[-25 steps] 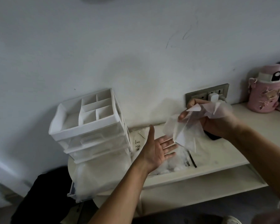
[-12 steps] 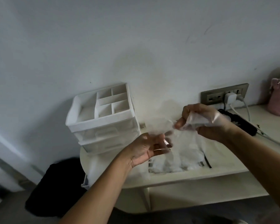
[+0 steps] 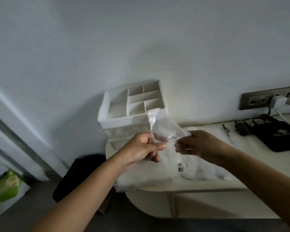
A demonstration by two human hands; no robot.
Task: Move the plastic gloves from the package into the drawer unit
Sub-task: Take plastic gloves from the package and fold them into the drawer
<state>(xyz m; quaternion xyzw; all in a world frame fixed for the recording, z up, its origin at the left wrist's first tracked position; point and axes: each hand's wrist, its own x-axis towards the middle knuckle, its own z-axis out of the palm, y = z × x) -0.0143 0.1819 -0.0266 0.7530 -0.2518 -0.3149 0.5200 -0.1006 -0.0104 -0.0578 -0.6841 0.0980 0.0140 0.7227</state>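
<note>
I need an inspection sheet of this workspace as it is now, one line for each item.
Surface: cream table.
Job's things: clear glove in the air before the drawer unit; package flat on the table.
Clutter: black box, small tool.
Grippers: left hand and right hand both pinch the glove.
Cables: charger in the socket; cable hangs below it.
Surroundings: green bag and dark bundle on the floor.

I see a clear plastic glove [image 3: 164,129], white drawer unit [image 3: 132,106], cream table [image 3: 251,148], black pouch [image 3: 281,138], green bag [image 3: 5,186].
</note>
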